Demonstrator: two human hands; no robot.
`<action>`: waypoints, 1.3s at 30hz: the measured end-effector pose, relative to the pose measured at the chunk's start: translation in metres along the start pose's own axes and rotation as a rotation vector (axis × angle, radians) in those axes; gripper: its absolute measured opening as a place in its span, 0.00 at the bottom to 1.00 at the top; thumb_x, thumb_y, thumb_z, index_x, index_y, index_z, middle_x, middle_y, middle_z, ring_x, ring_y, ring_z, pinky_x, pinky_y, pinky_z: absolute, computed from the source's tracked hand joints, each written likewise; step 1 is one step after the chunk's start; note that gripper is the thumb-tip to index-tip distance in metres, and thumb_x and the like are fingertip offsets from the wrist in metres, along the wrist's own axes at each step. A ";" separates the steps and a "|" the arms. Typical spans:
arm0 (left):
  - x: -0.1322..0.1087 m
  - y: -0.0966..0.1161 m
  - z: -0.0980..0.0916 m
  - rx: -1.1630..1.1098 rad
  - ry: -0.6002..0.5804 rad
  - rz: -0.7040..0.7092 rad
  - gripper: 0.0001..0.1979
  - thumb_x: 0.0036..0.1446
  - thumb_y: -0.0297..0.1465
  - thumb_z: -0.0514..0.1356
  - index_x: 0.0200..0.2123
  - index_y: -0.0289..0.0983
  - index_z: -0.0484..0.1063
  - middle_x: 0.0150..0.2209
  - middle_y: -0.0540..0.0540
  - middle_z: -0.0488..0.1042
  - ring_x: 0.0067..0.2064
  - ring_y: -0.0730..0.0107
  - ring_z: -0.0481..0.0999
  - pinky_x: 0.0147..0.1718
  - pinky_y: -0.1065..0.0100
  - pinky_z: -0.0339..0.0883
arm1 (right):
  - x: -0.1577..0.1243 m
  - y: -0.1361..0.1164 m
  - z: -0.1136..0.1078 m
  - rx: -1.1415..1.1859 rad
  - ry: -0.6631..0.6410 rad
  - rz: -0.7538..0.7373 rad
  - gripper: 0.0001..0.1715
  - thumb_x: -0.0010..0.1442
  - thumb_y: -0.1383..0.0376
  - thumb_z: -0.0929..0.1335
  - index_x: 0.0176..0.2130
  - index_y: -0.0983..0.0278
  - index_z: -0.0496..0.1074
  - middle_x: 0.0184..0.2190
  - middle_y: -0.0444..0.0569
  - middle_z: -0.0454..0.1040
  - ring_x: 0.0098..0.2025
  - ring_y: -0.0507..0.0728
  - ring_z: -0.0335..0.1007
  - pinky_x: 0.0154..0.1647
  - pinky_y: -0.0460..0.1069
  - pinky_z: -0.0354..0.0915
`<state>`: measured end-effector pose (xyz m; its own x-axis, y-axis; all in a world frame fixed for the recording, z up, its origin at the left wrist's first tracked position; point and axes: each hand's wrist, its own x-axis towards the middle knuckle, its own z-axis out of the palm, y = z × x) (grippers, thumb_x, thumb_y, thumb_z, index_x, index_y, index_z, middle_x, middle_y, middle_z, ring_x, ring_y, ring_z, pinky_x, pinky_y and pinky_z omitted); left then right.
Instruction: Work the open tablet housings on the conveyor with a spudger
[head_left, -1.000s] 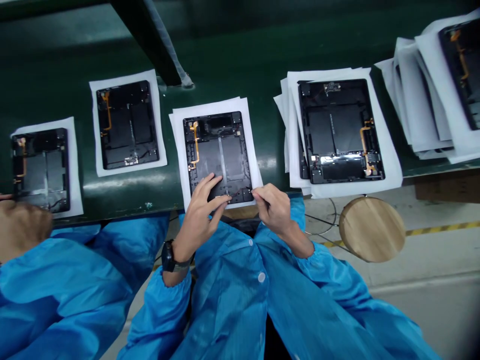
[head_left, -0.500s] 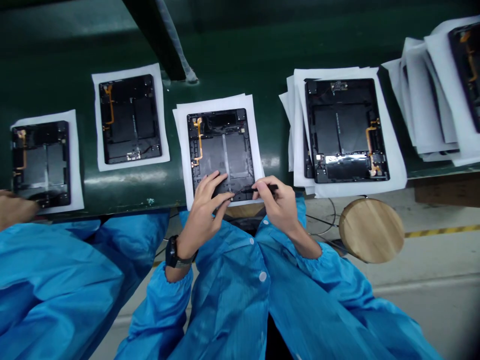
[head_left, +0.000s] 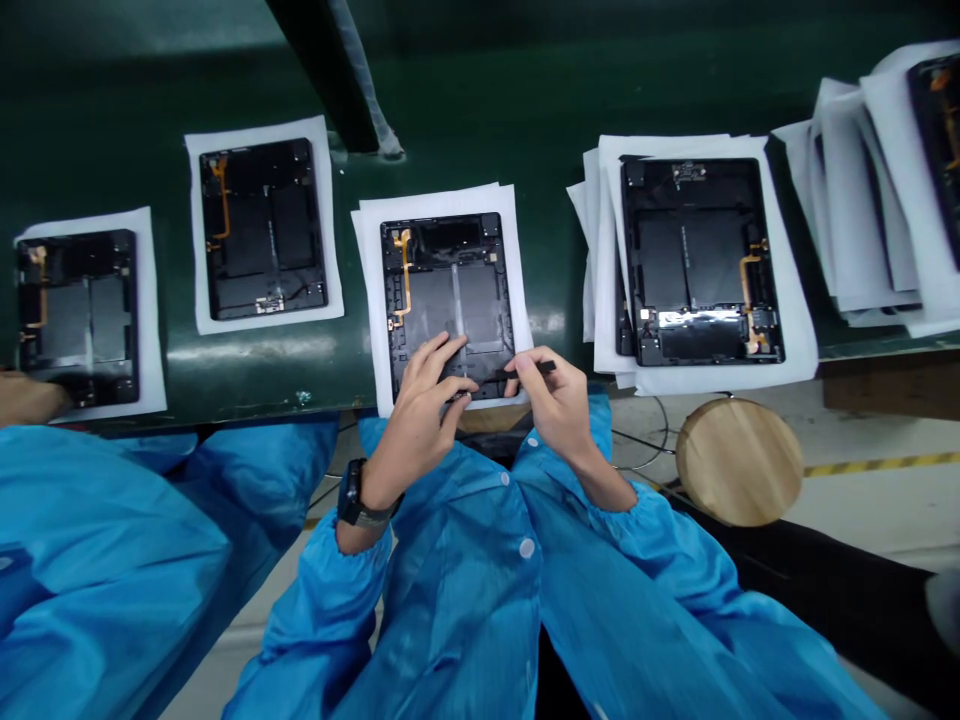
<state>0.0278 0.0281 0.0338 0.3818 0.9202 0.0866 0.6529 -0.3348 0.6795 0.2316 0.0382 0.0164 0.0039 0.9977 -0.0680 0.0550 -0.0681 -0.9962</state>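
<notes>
An opened black tablet (head_left: 431,300) lies on white sheets (head_left: 367,290) before me, an orange flex cable along its left side. My left hand (head_left: 427,410) rests on its lower part with the longer fingers stretched over the dark panels. Its thumb and index finger close on a small circuit board (head_left: 459,397) at the tablet's near edge, mostly hidden by the fingers. At the lower right corner, my right hand (head_left: 551,400) pinches slim black tweezers (head_left: 546,368), their tip pointing left toward the board. Exactly where the tip touches is unclear.
Another opened tablet (head_left: 694,260) tops a stack of sheets to the right, with more sheets (head_left: 862,200) beyond. Two tablets lie leftward, the nearer-edge one (head_left: 79,320) beside a co-worker's hand (head_left: 30,398). A post (head_left: 337,80) rises behind; a round wooden stool (head_left: 739,460) stands below right.
My left thumb and index finger have come closer together around the board. The co-worker's hand has drawn back left. A dark-clothed leg has appeared at the lower right. The view has shifted slightly.
</notes>
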 end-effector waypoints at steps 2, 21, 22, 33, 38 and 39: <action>-0.003 -0.002 0.001 -0.012 0.054 0.026 0.10 0.71 0.23 0.58 0.48 0.40 0.77 0.71 0.39 0.67 0.77 0.51 0.58 0.72 0.37 0.61 | -0.001 -0.001 0.000 -0.015 -0.007 -0.014 0.17 0.74 0.55 0.68 0.36 0.61 0.76 0.25 0.42 0.76 0.28 0.53 0.71 0.33 0.50 0.64; -0.017 -0.009 0.015 0.105 0.209 0.172 0.10 0.67 0.22 0.63 0.48 0.40 0.76 0.66 0.38 0.72 0.72 0.50 0.67 0.71 0.33 0.62 | 0.005 0.002 -0.004 -0.336 -0.154 -0.239 0.14 0.75 0.64 0.67 0.35 0.60 0.76 0.27 0.42 0.80 0.33 0.56 0.72 0.45 0.54 0.60; -0.019 -0.010 0.016 0.133 0.210 0.190 0.11 0.67 0.22 0.63 0.49 0.39 0.76 0.66 0.37 0.72 0.72 0.49 0.68 0.71 0.33 0.62 | 0.006 0.002 -0.004 -0.339 -0.155 -0.246 0.14 0.75 0.64 0.67 0.35 0.60 0.77 0.27 0.42 0.79 0.32 0.56 0.71 0.44 0.54 0.60; -0.032 -0.002 0.030 0.358 0.241 0.217 0.18 0.66 0.19 0.62 0.58 0.34 0.73 0.62 0.31 0.75 0.69 0.45 0.72 0.68 0.35 0.68 | 0.004 0.012 -0.008 -0.291 -0.149 -0.332 0.12 0.75 0.63 0.67 0.39 0.59 0.79 0.29 0.43 0.79 0.33 0.56 0.71 0.43 0.55 0.60; -0.033 -0.002 0.033 0.358 0.255 0.219 0.19 0.66 0.19 0.61 0.59 0.33 0.73 0.62 0.30 0.75 0.71 0.45 0.70 0.69 0.35 0.68 | 0.003 0.009 -0.007 -0.271 -0.141 -0.314 0.13 0.75 0.62 0.67 0.39 0.60 0.79 0.30 0.44 0.79 0.33 0.56 0.71 0.43 0.55 0.60; -0.034 -0.002 0.033 0.347 0.252 0.220 0.19 0.66 0.18 0.61 0.59 0.33 0.73 0.63 0.30 0.75 0.71 0.45 0.69 0.69 0.35 0.67 | 0.003 0.008 -0.007 -0.257 -0.134 -0.302 0.13 0.75 0.62 0.67 0.38 0.60 0.79 0.29 0.43 0.78 0.33 0.56 0.71 0.43 0.55 0.60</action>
<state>0.0351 -0.0089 0.0055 0.3932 0.8259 0.4041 0.7702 -0.5359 0.3458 0.2393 0.0404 0.0091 -0.1799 0.9628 0.2018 0.2814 0.2469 -0.9273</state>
